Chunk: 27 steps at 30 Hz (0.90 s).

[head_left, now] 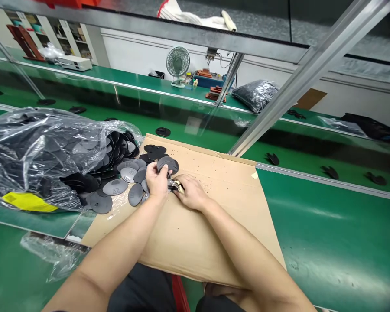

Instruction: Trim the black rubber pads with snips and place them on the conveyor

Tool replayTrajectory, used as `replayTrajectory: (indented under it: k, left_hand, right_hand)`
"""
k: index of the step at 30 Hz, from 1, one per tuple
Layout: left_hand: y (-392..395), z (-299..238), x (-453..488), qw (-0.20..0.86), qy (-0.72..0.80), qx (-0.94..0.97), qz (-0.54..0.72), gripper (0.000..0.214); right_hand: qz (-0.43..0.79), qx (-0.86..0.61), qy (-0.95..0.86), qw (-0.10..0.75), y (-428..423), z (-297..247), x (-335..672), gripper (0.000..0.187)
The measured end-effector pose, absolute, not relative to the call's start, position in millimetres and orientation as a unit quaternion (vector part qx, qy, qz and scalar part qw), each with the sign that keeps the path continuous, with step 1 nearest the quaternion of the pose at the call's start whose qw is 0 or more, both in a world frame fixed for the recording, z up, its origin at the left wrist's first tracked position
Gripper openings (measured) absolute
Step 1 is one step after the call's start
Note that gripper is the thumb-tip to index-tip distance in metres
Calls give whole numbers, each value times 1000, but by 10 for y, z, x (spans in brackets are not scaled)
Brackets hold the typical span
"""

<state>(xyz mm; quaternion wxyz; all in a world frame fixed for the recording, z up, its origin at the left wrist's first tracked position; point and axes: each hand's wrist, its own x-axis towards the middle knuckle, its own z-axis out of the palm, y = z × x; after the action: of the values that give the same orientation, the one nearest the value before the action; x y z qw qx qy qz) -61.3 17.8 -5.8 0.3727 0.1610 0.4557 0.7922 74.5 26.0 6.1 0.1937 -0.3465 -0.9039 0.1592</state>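
We look at a bright scene under cool, fairly even light that seems to fall from overhead. Pale glare streaks the glossy green counter [328, 247] at the lower right, and hard white highlights break up the clear plastic bag [40, 149] at the left. The cardboard sheet [221, 229] in the centre reads matt, with soft, faint shading beside the fingers [182, 190]. We lose detail where the dark oval pieces [115, 187] crowd into black near the bag. The upper shelf [266, 15] is dim. Wide-angle distortion stretches the forearms [117, 255] at the bottom, and the background fan [177, 62] looks slightly soft.
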Motion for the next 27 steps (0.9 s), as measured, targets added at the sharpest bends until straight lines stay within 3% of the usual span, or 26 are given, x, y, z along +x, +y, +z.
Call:
replayTrajectory:
  k: [3, 7, 11, 14, 17, 24, 27]
  left_hand:
    - [194, -57, -630, 327, 467, 169, 804, 31]
    - [164, -40, -638, 283, 483, 257, 788, 35]
    - [137, 24, -601, 350, 457, 249, 779, 49]
    - [136, 71, -576, 409, 424, 202, 782, 55]
    - [135, 106, -570, 454, 413, 174, 770, 47]
    - [126, 112, -605, 504, 389, 173, 752, 46]
    - [120, 88, -620, 524, 383, 185, 738, 43]
  right_hand:
    - [118, -342, -919, 158, 246, 61, 740, 26]
    - [85, -270, -946, 158, 214, 88, 761, 29]
    - [67, -258, -956, 122, 190, 109, 783, 16]
    - [77, -236, -959, 135, 201, 102, 820, 26]
    - [90, -205, -964, 142, 210, 103, 847, 35]
    - [98, -220, -963, 120, 178, 151, 885, 17]
    - [127, -269, -939, 172, 222, 144, 969, 15]
